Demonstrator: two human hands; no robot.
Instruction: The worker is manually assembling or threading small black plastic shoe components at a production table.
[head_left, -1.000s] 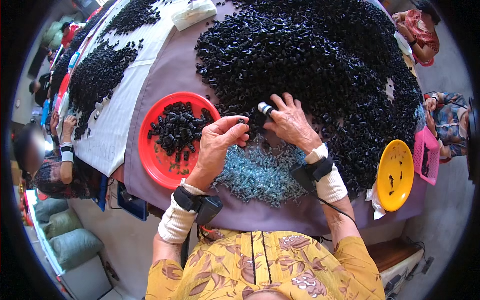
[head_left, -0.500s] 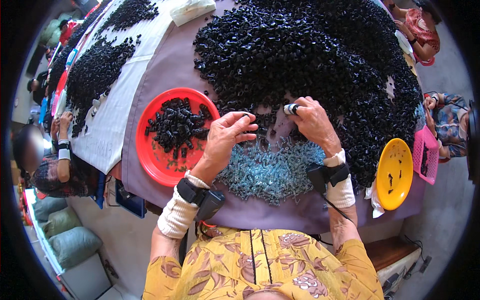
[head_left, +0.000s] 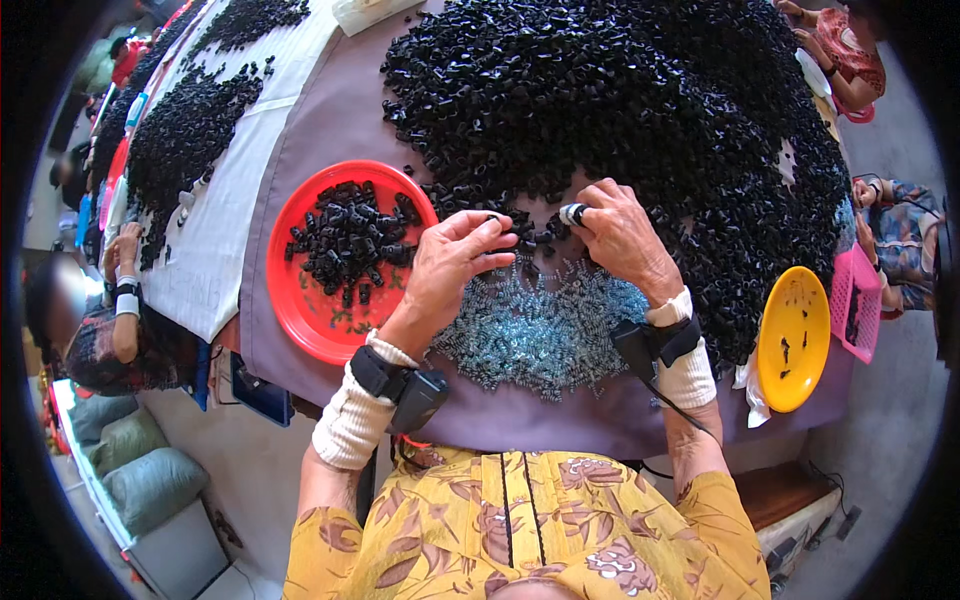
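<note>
Small black piece [head_left: 493, 218]: lies between the thumb and forefinger of the left hand, above the table; its exact form is mostly hidden by the fingertips.
Left hand [head_left: 447, 262]: pinches narrowly on that piece, just beside the red plate.
Right hand [head_left: 632, 245]: fingers curled, one wearing a striped wrap [head_left: 572, 213]; whether anything is held behind them cannot be told.
Gap between the hands: the two sets of fingertips stand apart, near each other; the step in hand appears to be the fingering of one piece at a time. The next move, by judgement, calls for a light, steady pinch and close fingertip control, the piece being so small.
Pale blue coil-like pieces [head_left: 540, 335]: spread in a low pile on the near side, between the wrists.
Black heap [head_left: 600, 110]: covers much of the table beyond both hands.
Red plate [head_left: 290, 300]: left of the left hand, bearing a mound of black pieces.
Yellow plate [head_left: 800, 382]: well to the right, with a few dark pieces.
Pink basket [head_left: 868, 300]: just beyond the yellow plate.
Purple-grey cloth [head_left: 312, 130]: lies under the piles and plates.
</note>
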